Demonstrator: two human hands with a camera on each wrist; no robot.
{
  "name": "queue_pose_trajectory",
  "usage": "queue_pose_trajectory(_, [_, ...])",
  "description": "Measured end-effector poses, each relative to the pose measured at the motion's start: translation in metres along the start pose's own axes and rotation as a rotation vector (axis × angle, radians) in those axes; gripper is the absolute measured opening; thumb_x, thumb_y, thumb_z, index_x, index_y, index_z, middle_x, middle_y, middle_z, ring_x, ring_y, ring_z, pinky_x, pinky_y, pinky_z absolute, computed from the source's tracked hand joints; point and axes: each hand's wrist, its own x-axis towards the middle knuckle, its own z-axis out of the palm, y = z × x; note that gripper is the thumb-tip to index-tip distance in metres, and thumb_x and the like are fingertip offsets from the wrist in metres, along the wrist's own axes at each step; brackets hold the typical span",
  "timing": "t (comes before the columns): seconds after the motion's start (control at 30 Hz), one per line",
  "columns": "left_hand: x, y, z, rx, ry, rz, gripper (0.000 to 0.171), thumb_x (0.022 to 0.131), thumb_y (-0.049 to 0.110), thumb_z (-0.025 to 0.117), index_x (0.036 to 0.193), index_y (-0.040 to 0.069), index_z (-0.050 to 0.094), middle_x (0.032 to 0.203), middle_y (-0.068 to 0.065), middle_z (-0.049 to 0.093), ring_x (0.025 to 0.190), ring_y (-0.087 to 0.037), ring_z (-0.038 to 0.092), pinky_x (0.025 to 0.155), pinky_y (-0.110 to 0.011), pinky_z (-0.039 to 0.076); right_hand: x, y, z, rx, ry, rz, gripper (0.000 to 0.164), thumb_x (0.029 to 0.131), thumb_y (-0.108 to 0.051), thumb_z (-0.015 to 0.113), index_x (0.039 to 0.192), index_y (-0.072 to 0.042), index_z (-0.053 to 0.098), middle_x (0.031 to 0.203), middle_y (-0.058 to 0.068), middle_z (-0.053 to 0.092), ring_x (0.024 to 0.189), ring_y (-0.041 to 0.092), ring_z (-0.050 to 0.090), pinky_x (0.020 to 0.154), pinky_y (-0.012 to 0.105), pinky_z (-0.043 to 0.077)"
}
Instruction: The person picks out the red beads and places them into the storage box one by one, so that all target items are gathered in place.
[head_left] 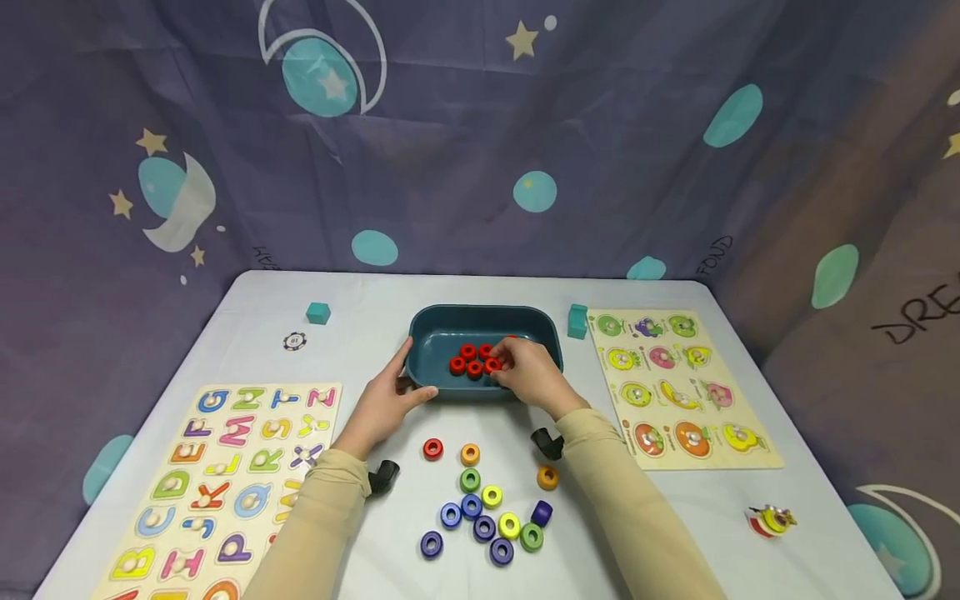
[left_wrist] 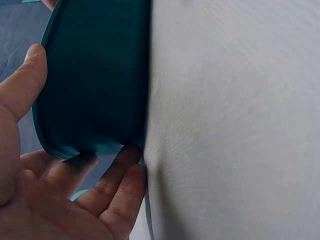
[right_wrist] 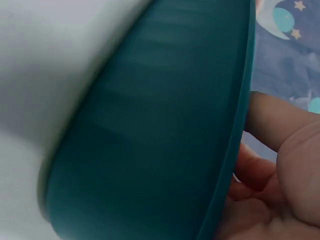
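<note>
A dark teal plastic tub (head_left: pixel 442 321) with rounded corners stands on the white table. Several red rings (head_left: pixel 475 369) lie inside it. My left hand (head_left: pixel 381 406) holds the tub's left end, thumb along the front wall and fingers against the side. In the left wrist view its fingertips (left_wrist: pixel 131 152) press the tub's end wall (left_wrist: pixel 95 80). My right hand (head_left: pixel 536 375) reaches over the front rim into the tub, thumb and fingers pinching a red ring (head_left: pixel 492 365). In the right wrist view the tub wall (right_wrist: pixel 160 115) hides its fingertips.
Loose rings in several colours, among them a red ring (head_left: pixel 432 449) and an orange ring (head_left: pixel 547 477), lie in front of the tub. A letter puzzle board (head_left: pixel 255 433) lies left, a fruit puzzle board (head_left: pixel 652 367) right. Teal blocks (head_left: pixel 318 313) and a poker chip (head_left: pixel 295 341) lie farther back.
</note>
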Motion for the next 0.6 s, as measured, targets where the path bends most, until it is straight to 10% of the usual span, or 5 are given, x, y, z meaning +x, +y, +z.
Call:
queue_pose_trajectory(0.37, [0.001, 0.002, 0.001, -0.009, -0.006, -0.002, 0.094, 0.082, 0.043, 0.074, 0.153, 0.042, 0.011, 0.138, -0.015, 0.056, 0.127, -0.028, 0.055, 0.109, -0.051, 0.038, 0.001, -0.002, 0.000, -0.041, 0.011, 0.031, 0.027, 0.087, -0.013, 0.070, 0.113, -0.006, 0.067, 0.095, 0.006, 0.066, 0.084, 0.018, 0.057, 0.074, 0.031, 0.051])
queue_pose_trajectory(0.6, [0.001, 0.001, 0.000, -0.009, -0.004, -0.005, 0.093, 0.083, 0.041, 0.073, 0.153, 0.042, 0.011, 0.144, -0.014, 0.050, 0.127, -0.028, 0.055, 0.109, -0.050, 0.039, -0.014, -0.028, 0.001, -0.016, 0.066, -0.091, 0.020, 0.086, -0.011, 0.071, 0.106, -0.008, 0.068, 0.096, 0.006, 0.065, 0.081, 0.014, 0.055, 0.072, 0.027, 0.049])
